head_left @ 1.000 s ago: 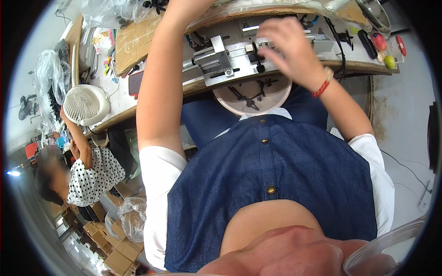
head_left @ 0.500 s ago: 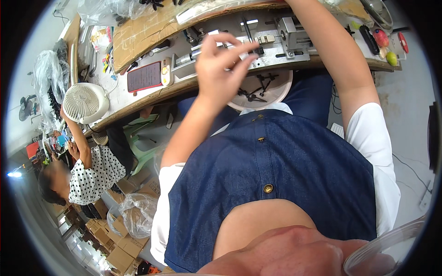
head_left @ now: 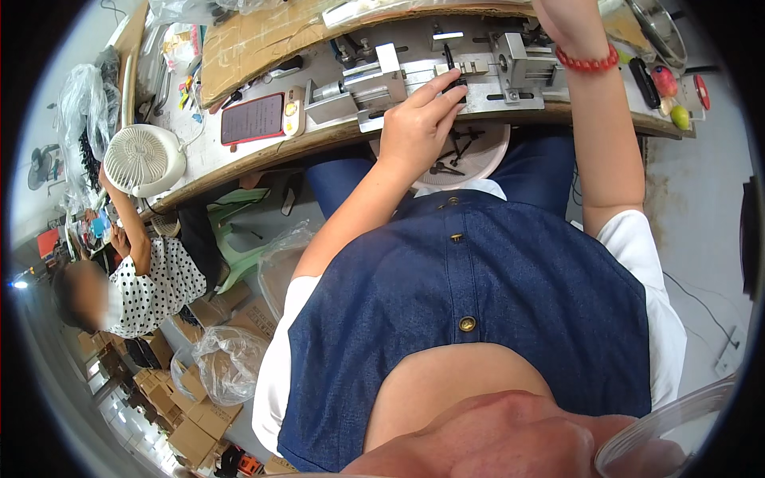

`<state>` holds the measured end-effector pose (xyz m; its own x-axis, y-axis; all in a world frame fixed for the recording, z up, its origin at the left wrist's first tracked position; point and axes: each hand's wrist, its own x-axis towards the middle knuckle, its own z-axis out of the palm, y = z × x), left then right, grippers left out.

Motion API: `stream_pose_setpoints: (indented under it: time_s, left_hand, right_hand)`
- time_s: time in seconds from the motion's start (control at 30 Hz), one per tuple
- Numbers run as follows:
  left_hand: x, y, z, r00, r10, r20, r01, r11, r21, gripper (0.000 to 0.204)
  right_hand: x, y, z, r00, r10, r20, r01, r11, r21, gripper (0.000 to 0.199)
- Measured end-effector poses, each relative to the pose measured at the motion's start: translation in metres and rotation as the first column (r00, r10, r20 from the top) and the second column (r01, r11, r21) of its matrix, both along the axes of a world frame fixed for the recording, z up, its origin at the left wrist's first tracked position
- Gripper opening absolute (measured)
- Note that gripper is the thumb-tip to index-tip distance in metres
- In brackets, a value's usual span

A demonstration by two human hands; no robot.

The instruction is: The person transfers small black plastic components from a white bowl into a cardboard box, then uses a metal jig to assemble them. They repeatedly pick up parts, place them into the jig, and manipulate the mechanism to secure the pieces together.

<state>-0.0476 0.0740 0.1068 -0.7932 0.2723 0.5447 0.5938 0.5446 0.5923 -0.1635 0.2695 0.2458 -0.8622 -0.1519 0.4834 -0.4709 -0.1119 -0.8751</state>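
Along the bench (head_left: 203,163) sits the jig (head_left: 482,91), the bowl (head_left: 489,155) at the lap, likely for reach. The left hand (head_left: 416,127) touches the black rod (head_left: 449,57) on the jig, perhaps steadying it; its grip and the cropped right hand's (head_left: 570,24) I cannot tell.

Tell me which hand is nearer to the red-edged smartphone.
Left. The left hand is right of the smartphone, at the metal fixture; the right hand is much farther right, cut by the picture's top edge.
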Motion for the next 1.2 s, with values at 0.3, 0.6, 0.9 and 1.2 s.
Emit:
stream_pose_setpoints:
  time_s: [0.3, 0.6, 0.9, 1.2]
  left_hand:
    - [-0.006, -0.006, 0.031, 0.998, -0.024, 0.051, 0.025, 1.000, -0.013, 0.030]
    - [-0.142, -0.009, 0.117, 0.941, 0.324, -0.101, -0.339, 0.906, -0.254, 0.024]
    - [-0.127, -0.010, 0.125, 0.969, 0.246, -0.035, -0.246, 0.935, -0.253, 0.026]
    - [-0.003, -0.019, 0.041, 0.998, -0.057, -0.020, 0.059, 0.987, 0.151, 0.027]
  right_hand:
    - [0.092, 0.013, -0.060, 0.962, -0.114, -0.249, 0.214, 0.879, 0.425, 0.019]
    - [0.120, -0.010, -0.109, 0.877, 0.028, -0.480, 0.414, 0.467, 0.782, 0.021]
    - [0.104, -0.006, -0.102, 0.851, 0.082, -0.519, 0.406, 0.525, 0.748, 0.023]
    - [-0.024, 0.006, -0.037, 0.750, -0.198, -0.631, 0.646, 0.424, 0.635, 0.015]
